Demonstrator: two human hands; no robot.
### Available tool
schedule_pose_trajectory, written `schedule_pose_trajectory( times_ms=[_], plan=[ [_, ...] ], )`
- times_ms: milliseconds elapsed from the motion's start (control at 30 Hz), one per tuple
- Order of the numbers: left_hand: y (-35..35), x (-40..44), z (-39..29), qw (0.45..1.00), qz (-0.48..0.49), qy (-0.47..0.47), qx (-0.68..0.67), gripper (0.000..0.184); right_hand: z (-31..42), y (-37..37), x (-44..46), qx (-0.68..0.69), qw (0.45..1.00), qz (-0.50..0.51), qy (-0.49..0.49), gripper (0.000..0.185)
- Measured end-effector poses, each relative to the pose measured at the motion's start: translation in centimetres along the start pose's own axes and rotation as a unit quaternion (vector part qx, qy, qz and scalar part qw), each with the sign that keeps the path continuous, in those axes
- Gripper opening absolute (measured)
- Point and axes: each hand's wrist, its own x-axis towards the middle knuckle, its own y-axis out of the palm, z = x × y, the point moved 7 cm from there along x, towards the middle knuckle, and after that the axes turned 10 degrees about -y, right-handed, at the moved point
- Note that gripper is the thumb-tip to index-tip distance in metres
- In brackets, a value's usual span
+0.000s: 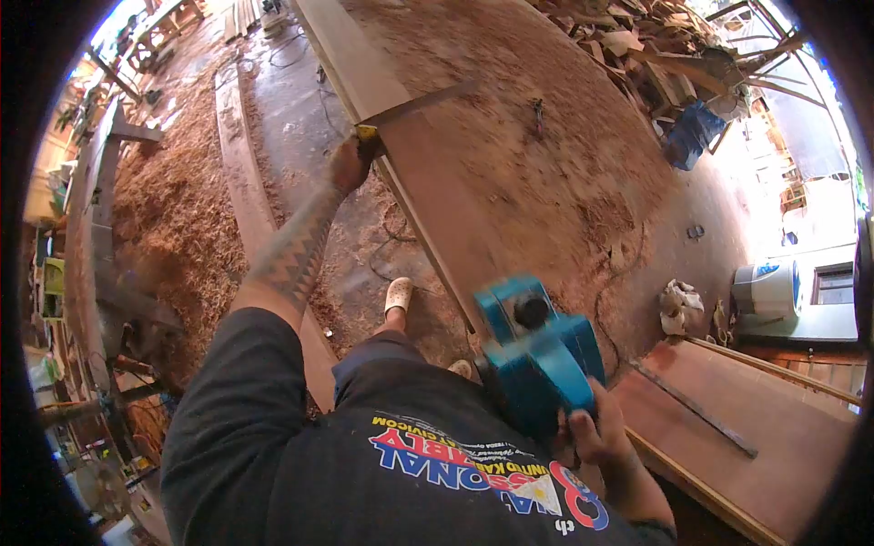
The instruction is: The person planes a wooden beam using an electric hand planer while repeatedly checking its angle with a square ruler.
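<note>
Planer [551,359] clutched in my right hand [596,428], left hand [350,164] curled round the yellow-handled square [414,103] on the board [437,187]!

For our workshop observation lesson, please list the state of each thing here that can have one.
Planer, held in the right hand; running or not, cannot tell.
Square, held by the left hand across the long board.
Long board, lying flat.
Metal bar, lying on another board.
Blue bag, crumpled.
Shoe, worn.
Shavings, scattered.
</note>
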Motion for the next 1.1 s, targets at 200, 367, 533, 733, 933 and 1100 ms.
schedule_pose_trajectory(
  times_ms=[200,367,533,733,933,1100],
  plan=[
    [-1.0,0.1,0.6,0.998,0.001,-0.037,-0.056,0.030,5.9,5.2,20.4,0.010,0.999,0.006,-0.043,0.047],
    [-6.1,-3.5,5.0,0.944,-0.170,-0.191,-0.210,0.031,11.1,11.0,38.1,0.039,0.992,-0.003,-0.120,0.049],
    [-7.6,-13.8,20.7,0.869,-0.216,-0.272,-0.351,0.035,14.9,15.6,56.9,0.009,0.984,0.013,-0.178,0.061],
    [-12.0,-19.1,19.1,0.885,-0.231,-0.293,-0.278,0.035,19.1,19.2,74.4,-0.113,0.941,-0.004,-0.319,0.048],
    [-16.3,-12.2,17.5,0.942,-0.207,-0.240,-0.112,0.034,16.6,17.1,63.6,-0.005,0.977,0.035,-0.210,0.060],
    [-12.6,-2.5,11.0,0.983,-0.105,-0.137,-0.062,0.031,11.9,11.9,40.8,0.093,0.988,0.023,-0.120,0.046]
  ],
)
